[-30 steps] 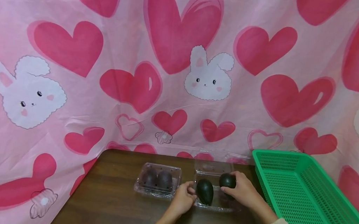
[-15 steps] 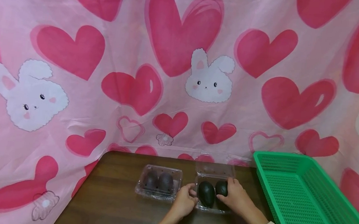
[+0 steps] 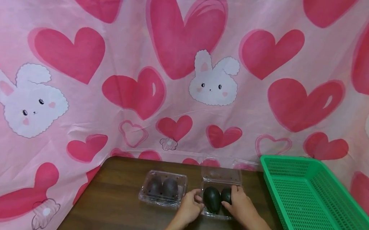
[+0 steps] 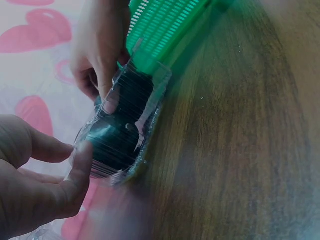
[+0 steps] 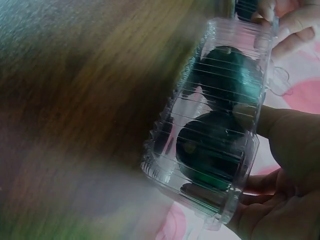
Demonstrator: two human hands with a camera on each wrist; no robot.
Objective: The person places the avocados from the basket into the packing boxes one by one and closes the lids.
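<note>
An open clear plastic clamshell [image 3: 221, 175] stands on the table with its lid tipped back. Two dark green avocados lie side by side in its base. My left hand [image 3: 190, 206] pinches the near left rim between thumb and fingertip, beside the left avocado [image 3: 211, 199]. Fingers and thumb of my right hand [image 3: 243, 208] reach into the base and grip the right avocado [image 3: 226, 195], partly covering it. Through the ribbed wall, the right wrist view shows this avocado [image 5: 210, 150] low in the base, with the thumb against it.
Left of my hands sits a closed clear clamshell [image 3: 162, 199] with two dark avocados inside. A large green plastic basket [image 3: 320, 208] stands to the right. Behind the brown wooden table [image 3: 121, 211] hangs a pink cloth with hearts and rabbits.
My right hand has lowered the right avocado leftward into the clamshell base, next to the other one. The left hand keeps its place at the rim.
</note>
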